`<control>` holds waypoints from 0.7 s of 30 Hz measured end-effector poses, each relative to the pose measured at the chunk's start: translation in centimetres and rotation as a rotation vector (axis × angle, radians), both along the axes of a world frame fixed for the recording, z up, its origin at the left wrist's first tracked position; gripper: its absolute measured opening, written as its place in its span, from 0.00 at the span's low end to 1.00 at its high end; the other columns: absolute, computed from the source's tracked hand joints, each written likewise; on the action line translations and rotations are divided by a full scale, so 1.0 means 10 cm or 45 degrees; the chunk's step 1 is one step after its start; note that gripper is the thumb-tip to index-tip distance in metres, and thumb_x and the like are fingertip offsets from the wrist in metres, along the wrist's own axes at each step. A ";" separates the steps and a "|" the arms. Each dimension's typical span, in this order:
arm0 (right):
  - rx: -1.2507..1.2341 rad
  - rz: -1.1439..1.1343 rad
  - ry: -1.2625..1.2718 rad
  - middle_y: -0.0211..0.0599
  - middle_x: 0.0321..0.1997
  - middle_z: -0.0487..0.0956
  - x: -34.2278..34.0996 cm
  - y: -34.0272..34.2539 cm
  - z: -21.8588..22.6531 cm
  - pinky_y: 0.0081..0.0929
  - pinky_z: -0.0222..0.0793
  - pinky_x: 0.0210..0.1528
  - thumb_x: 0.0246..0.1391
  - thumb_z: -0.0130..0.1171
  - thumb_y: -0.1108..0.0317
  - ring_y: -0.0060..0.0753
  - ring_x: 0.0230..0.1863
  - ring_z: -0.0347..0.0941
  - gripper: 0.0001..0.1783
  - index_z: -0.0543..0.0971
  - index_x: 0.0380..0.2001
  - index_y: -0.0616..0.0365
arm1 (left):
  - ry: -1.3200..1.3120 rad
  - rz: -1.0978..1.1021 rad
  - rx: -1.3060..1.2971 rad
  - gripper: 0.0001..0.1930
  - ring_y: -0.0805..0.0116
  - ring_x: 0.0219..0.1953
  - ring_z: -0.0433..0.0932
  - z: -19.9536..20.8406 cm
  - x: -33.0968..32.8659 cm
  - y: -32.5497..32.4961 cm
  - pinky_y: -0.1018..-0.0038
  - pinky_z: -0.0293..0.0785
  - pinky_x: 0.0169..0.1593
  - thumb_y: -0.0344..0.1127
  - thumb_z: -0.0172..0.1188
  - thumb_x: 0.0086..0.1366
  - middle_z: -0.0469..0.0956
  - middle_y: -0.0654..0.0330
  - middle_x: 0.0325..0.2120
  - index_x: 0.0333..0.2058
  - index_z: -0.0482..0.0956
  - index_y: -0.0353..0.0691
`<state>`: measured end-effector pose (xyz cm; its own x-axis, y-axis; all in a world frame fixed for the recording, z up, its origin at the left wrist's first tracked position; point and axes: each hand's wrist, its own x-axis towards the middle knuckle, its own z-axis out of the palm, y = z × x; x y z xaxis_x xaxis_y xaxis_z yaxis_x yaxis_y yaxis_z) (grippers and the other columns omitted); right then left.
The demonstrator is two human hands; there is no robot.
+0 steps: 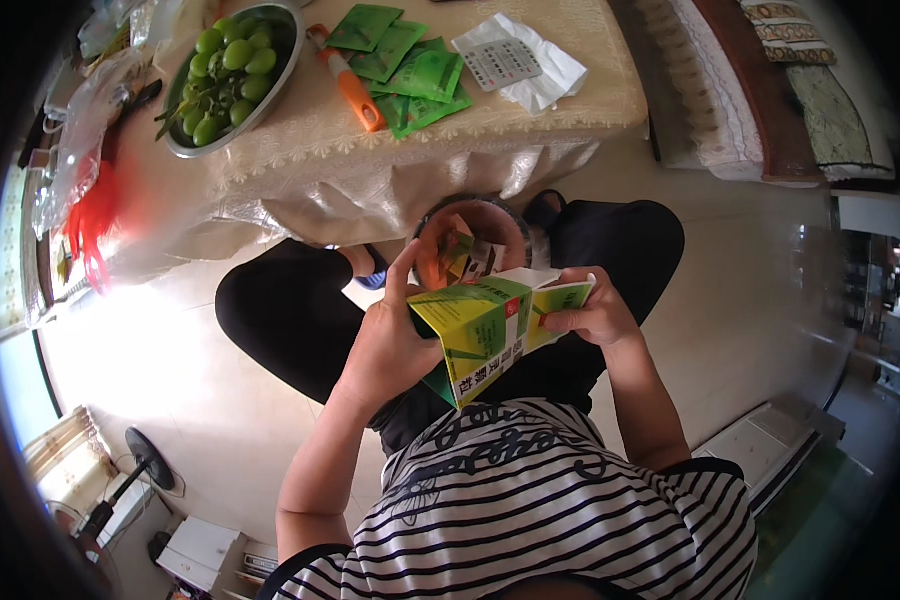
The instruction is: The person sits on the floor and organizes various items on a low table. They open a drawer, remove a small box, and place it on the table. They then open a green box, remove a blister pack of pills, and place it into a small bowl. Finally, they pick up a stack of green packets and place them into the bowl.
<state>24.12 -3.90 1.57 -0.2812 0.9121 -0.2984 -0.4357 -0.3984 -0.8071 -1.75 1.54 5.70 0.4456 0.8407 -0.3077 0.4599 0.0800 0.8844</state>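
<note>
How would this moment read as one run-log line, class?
left grip: green-yellow box, left side | right grip: same box, right end | bin: partly behind box | table: grapes in bowl, green packets

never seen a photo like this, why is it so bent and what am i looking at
No machine here: these are a person's bare hands. The single picture comes from a wide fisheye camera worn on the head, looking down, so straight edges curve near the rim. The left hand and right hand both hold a yellow-green carton. On the cloth-covered table lie green packets, an orange-handled tool, crumpled white paper and a metal bowl of green fruit.
</note>
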 end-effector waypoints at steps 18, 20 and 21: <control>0.023 -0.196 0.854 0.52 0.45 0.77 -0.05 -0.06 -0.39 0.37 0.72 0.47 0.32 0.62 0.80 0.45 0.44 0.76 0.28 0.74 0.44 0.65 | -0.162 -0.024 0.019 0.27 0.58 0.21 0.78 -0.23 0.09 -0.18 0.70 0.73 0.23 0.37 0.62 0.55 0.77 0.50 0.25 0.51 0.60 0.38; -0.012 -0.170 1.050 0.56 0.47 0.75 0.03 0.01 -0.49 0.39 0.71 0.49 0.34 0.56 0.76 0.49 0.45 0.75 0.30 0.71 0.48 0.67 | -0.377 -0.087 -0.637 0.24 0.69 0.21 0.77 -0.06 0.07 -0.11 0.78 0.71 0.21 0.35 0.57 0.61 0.77 0.52 0.24 0.52 0.59 0.35; -0.054 -0.178 1.048 0.56 0.47 0.75 0.04 -0.01 -0.55 0.39 0.71 0.49 0.34 0.56 0.76 0.49 0.45 0.75 0.31 0.70 0.49 0.69 | -0.366 -0.143 -0.651 0.23 0.72 0.21 0.77 -0.09 0.08 -0.11 0.80 0.71 0.21 0.34 0.56 0.62 0.77 0.53 0.24 0.53 0.58 0.34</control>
